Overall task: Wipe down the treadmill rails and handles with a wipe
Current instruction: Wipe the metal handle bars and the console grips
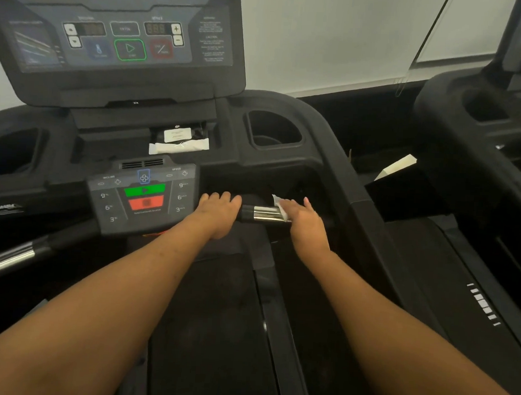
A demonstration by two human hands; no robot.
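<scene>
A black treadmill's front handlebar runs across the middle, with a shiny chrome grip section (263,214) showing between my hands. My left hand (220,212) wraps over the black part of the bar just right of the small control pad (143,195). My right hand (304,222) presses a white wipe (280,203) onto the right end of the chrome section; only a corner of the wipe shows above my fingers. The right side rail (361,202) slopes down toward me. A second chrome grip (7,259) lies at the far left.
The big console screen (119,39) stands above. A white packet (179,144) lies in the tray under it, with cup holders (273,130) on each side. The dark belt (210,330) runs below my arms. Another treadmill (483,118) stands to the right.
</scene>
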